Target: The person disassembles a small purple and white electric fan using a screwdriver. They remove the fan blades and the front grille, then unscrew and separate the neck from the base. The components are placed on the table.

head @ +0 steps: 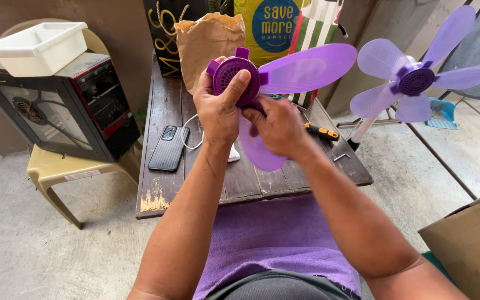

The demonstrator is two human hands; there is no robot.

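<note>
I hold a purple fan hub [234, 78] up over a dark wooden table [251, 178]. My left hand [218, 108] grips the hub, thumb pressed on its ribbed round face. A translucent purple blade [306, 66] sticks out of the hub to the right. My right hand [278, 126] is closed around a second purple blade [259, 153] that hangs down from the hub. Both hands touch each other under the hub.
On the table lie a black phone [169, 148], a white cable [193, 130] and an orange-handled screwdriver [322, 132]. Paper bags [204, 39] stand at the back. A computer case [68, 105] sits on a plastic chair at left. Another purple fan [415, 80] stands right; a cardboard box [473, 244] lower right.
</note>
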